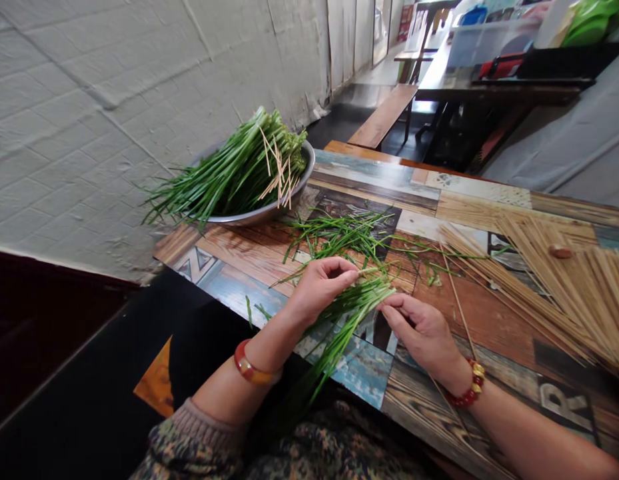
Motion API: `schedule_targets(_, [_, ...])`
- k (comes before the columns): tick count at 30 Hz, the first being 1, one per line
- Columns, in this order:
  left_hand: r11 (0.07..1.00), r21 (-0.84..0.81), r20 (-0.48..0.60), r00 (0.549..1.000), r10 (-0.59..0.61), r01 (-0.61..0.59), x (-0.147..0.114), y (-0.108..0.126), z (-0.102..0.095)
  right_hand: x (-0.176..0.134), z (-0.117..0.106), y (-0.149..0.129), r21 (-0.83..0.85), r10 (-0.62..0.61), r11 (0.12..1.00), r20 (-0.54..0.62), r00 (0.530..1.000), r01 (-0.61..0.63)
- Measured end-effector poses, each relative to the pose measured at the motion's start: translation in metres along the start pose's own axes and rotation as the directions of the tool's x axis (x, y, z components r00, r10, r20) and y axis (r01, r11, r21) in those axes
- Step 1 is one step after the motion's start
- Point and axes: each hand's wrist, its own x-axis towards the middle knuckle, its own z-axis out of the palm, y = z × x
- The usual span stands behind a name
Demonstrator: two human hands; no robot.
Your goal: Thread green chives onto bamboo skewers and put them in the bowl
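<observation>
Head view shows two bare hands over a worktop (489, 320) with a patchwork pattern of coloured wooden planks. Left hand (322, 285) is curled, with its fingertips pinched shut on the top end of a small bunch of long green chive stalks (346, 320). Right hand (424, 333) sits just beside it, its fingers bent and its fingertips touching the same bunch from the other side. This bunch lies between both hands and hangs down over the near edge of the worktop, toward the person. A thin pale wooden skewer (462, 313) lies just past the right hand's outer side. Farther out on that side is a big pile of thin pale wooden skewers (569, 287). Loose green chive stalks (349, 237) lie just beyond both hands. Well beyond the left hand stands a round silver metal bowl (269, 210), heaped with chive bundles on skewers (239, 170). Each wrist wears a red and gold bracelet (252, 367).
</observation>
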Motion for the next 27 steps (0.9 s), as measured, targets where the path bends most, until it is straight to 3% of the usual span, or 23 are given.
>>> schedule_targets(14, [0.996,-0.084,-0.064,0.998,-0.023,0.018,0.0000,0.0042,0.0016,0.0000,0.0006,-0.0021,0.019,-0.010,1.000,0.014,1.000,0.010])
schedule_targets(27, [0.997,-0.073,-0.040,0.999,-0.032,0.029,0.0000,0.0052,0.0014,-0.0002,0.0011,-0.0004,0.039,-0.023,0.999,0.011,1.000,0.022])
